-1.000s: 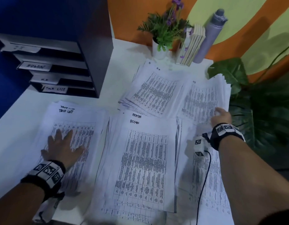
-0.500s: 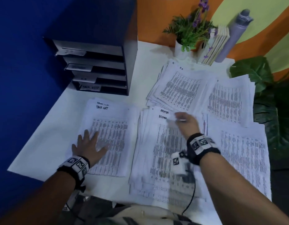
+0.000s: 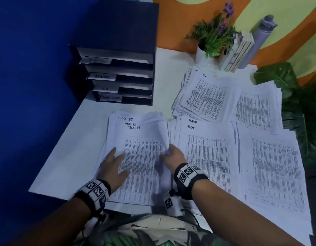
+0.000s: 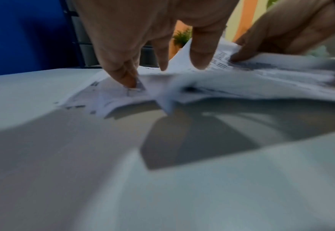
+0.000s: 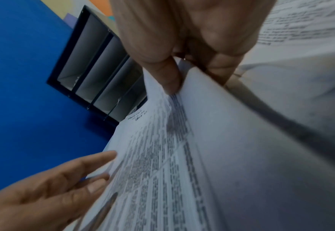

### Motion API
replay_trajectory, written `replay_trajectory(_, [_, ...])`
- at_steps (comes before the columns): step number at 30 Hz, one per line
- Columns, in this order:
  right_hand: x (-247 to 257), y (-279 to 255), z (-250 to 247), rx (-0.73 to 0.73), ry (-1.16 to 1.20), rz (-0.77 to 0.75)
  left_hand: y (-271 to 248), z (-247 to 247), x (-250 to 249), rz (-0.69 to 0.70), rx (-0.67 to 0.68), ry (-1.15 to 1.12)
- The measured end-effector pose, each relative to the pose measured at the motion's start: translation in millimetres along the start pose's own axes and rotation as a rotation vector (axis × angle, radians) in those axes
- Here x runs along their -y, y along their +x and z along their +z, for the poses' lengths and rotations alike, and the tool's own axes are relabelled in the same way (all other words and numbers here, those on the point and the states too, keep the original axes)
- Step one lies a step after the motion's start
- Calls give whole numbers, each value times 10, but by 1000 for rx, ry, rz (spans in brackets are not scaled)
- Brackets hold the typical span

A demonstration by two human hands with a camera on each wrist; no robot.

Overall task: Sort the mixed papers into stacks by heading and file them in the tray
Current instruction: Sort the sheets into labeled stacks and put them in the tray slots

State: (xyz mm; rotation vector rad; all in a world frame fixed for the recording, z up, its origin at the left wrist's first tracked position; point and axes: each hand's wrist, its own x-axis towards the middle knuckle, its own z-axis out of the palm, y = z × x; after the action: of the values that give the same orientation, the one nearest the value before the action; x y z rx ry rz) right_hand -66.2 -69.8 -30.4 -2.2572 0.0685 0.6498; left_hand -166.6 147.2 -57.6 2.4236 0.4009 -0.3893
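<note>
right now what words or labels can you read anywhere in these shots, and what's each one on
"TASK LIST": handwritten heading on the top sheets of the left stack.
"ADMIN": heading on the sheets of the middle stack.
"ADMIN": label on the second slot of the file tray.
"TASK LIST": label on the bottom slot, faint.
Top and third slot labels, the far stacks' headings and all table print: too small or blurred to read.

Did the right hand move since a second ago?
Yes. The right hand went left, from the far right stack across the ADMIN stack, and now pinches the right edge of the TASK LIST stack.
</note>
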Motion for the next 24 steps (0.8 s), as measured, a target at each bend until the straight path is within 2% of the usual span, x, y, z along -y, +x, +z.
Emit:
replay_trajectory(3, [44, 36, -9, -101, 56, 11, 135, -188, 22, -115, -106, -181])
replay_trajectory(7, [62, 39, -57, -199, 202, 58, 293, -350, 26, -216, -104, -322])
replay_trajectory(9, [53, 59, -109, -229, 307, 113, 373, -372, 43, -228, -96, -254])
replay_trajectory(13, [-85, 175, -230, -278, 343, 232, 468, -345, 72, -242, -82, -14])
replay_trajectory(17, [-210, 144, -271, -283, 381, 227, 459, -290, -22, -194, -122, 42])
replay_trajectory(20, [-246, 100, -221, -246, 488, 246, 478, -238, -76, -151, -100, -69])
replay_trajectory(24, [-237, 67, -179, -192, 539, 217, 452, -271, -167, -142, -74, -414])
